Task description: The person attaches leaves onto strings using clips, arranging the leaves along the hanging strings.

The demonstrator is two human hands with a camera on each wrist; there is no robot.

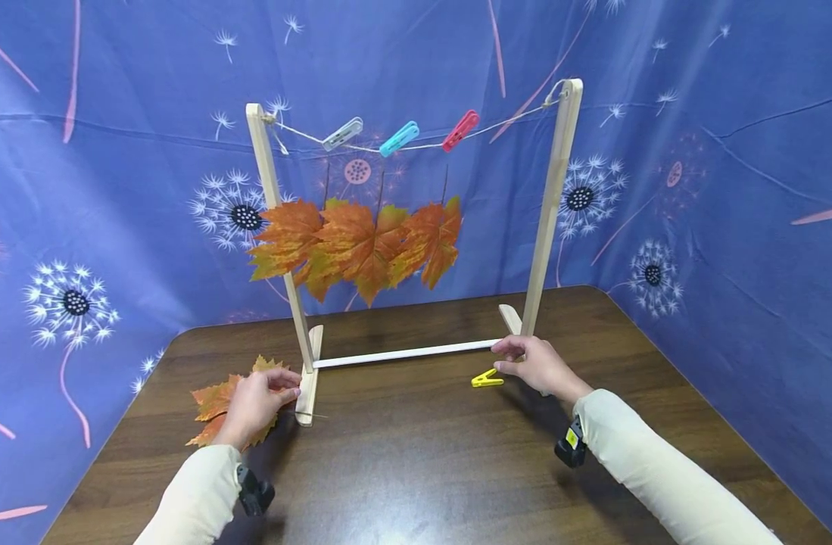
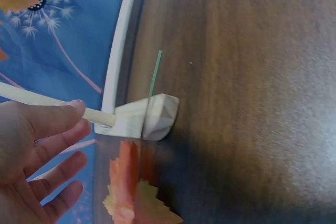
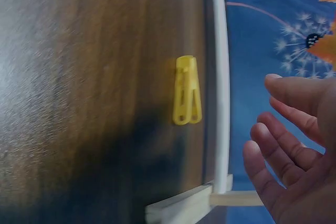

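Observation:
An orange maple leaf (image 1: 211, 401) lies on the table at the left, its thin stem (image 2: 157, 72) crossing the stand's left foot (image 2: 161, 116). My left hand (image 1: 257, 401) hovers over that leaf, fingers loosely bent and nothing between them. At the right, a yellow clothespin (image 1: 487, 379) lies on the table. My right hand (image 1: 534, 366) is just beside and above it, holding nothing; in the right wrist view its fingers (image 3: 283, 145) are relaxed and apart from the clothespin.
A wooden stand (image 1: 555, 197) carries a string with a grey clothespin (image 1: 344, 134), a blue clothespin (image 1: 399, 139) and a red clothespin (image 1: 460, 130). Below them hang orange leaves (image 1: 361, 246). A white crossbar (image 1: 409, 353) joins the feet. Blue dandelion cloth (image 1: 416, 60) stands behind.

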